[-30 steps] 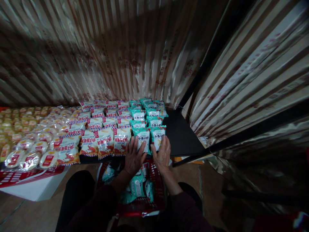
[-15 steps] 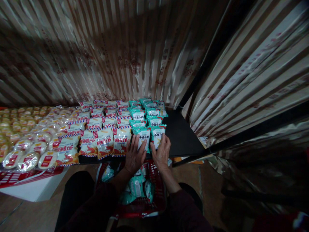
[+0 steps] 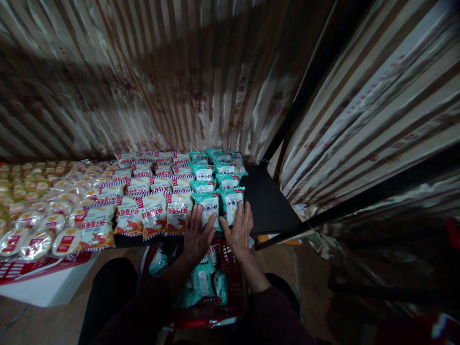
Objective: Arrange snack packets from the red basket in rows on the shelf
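Two upright teal snack bags stand side by side at the front of the shelf: a left teal bag (image 3: 210, 209) and a right teal bag (image 3: 231, 199). My left hand (image 3: 197, 235) rests against the lower left part of the first, fingers stretched and thumb apart. Across the lower front of the other lies my right hand (image 3: 240, 230), its thumb at the left edge and its fingers extended toward the right edge. Neither hand is closed around a bag. More teal bags (image 3: 203, 172) stand in rows behind. Below my forearms, a red basket (image 3: 235, 299) holds several loose teal bags (image 3: 201, 280).
Red, white and blue snack bags (image 3: 153, 213) fill rows to the left. Beyond them lie round wrapped snacks (image 3: 38, 244). The black shelf (image 3: 268, 199) shows bare at right, beside a dark diagonal post (image 3: 287, 127). Striped sheeting (image 3: 161, 72) hangs behind.
Both hands have eased slightly down the front teal bags, and the right hand's fingers have spread a little. The whole view has shifted slightly; the bags keep their arrangement.
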The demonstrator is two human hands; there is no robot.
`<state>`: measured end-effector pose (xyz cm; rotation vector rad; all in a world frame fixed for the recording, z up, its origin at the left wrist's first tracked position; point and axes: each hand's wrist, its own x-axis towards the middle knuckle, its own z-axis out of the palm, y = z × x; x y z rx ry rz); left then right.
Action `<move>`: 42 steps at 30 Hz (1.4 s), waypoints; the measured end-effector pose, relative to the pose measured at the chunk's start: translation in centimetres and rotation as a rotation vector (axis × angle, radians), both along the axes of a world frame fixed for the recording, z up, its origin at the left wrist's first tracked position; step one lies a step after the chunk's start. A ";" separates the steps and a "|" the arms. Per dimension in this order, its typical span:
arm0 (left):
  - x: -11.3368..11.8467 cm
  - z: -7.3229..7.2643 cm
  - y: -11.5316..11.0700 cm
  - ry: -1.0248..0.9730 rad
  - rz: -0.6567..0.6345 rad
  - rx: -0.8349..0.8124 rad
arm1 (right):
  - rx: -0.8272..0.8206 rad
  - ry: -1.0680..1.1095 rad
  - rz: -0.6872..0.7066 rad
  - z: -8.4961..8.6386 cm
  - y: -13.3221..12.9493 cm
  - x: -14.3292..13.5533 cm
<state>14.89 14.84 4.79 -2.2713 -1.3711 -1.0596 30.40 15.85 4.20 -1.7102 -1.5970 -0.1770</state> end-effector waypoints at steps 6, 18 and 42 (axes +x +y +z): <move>-0.4 -0.6 -0.2 0.001 0.001 -0.009 | 0.030 0.004 -0.006 -0.1 -0.3 0.1; -0.7 -0.5 -0.5 -0.013 -0.016 -0.020 | 0.058 -0.005 0.028 -0.4 -0.7 0.2; -2.4 -2.9 -9.4 -0.058 -0.251 -0.125 | 0.172 -0.022 0.194 -0.5 -9.0 -1.8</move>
